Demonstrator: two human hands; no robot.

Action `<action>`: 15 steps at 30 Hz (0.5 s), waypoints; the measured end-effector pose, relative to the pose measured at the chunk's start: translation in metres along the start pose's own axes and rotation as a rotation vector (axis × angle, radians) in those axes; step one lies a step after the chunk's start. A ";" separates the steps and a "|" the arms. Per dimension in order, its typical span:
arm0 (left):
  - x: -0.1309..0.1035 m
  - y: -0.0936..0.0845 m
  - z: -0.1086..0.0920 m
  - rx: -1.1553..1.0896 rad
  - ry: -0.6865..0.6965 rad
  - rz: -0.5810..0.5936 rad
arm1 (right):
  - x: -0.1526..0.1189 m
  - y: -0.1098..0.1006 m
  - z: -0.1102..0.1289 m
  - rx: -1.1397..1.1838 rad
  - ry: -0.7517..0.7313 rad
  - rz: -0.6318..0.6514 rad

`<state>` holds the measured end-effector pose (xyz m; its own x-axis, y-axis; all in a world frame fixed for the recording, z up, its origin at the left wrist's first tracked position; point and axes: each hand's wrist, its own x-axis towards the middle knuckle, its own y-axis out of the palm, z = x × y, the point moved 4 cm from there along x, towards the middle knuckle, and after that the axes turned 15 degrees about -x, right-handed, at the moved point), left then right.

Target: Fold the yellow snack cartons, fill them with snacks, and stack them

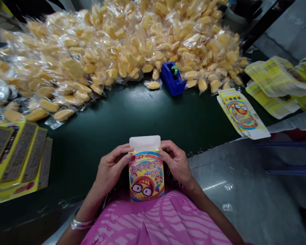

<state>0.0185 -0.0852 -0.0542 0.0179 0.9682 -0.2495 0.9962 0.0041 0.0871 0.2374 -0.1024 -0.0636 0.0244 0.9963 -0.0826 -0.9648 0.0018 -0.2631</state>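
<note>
Carton (146, 180), brightly printed with a bespectacled cartoon face that appears upside down from the wearer's side, is held by its upper corners. The left hand (114, 160) pinches one corner between thumb and fingers, and the right hand (175, 161) does the same at the opposite corner, so both grips are closed on the cardboard. Between and just beyond the fingertips a white flap (145, 142) stands raised; below the grip, the carton's lower end meets the pink garment (153, 221). Whether anything is inside cannot be told.

The step in hand looks like working the flap end of the carton. The next move seems to call for a steady hold on both corners, with the sides squared and a thumb free to control the flap.

Straight ahead of the grip lies the dark green tabletop (104, 119), with a blue tape dispenser (172, 78) farther out, beside the near edge of a heap of yellow pieces in clear wrappers (132, 41). To the right of the grip and farther out, flattened cartons (244, 114) lie near the table edge; well to the left, overlapping yellow packs (20, 160) show greyish panels.
</note>
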 end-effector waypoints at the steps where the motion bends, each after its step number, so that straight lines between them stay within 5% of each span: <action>1: 0.002 0.000 0.002 -0.004 0.000 0.001 | 0.002 -0.002 0.001 -0.034 -0.025 -0.040; 8: 0.016 0.003 0.012 -0.262 -0.086 0.024 | 0.008 0.000 -0.006 0.027 -0.014 -0.136; 15: 0.019 0.009 -0.004 -0.117 -0.066 0.255 | 0.004 -0.005 0.008 0.016 -0.086 0.017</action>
<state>0.0275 -0.0657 -0.0547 0.2757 0.9234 -0.2672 0.9422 -0.2046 0.2652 0.2402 -0.0977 -0.0551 -0.0141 0.9999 -0.0038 -0.9691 -0.0147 -0.2464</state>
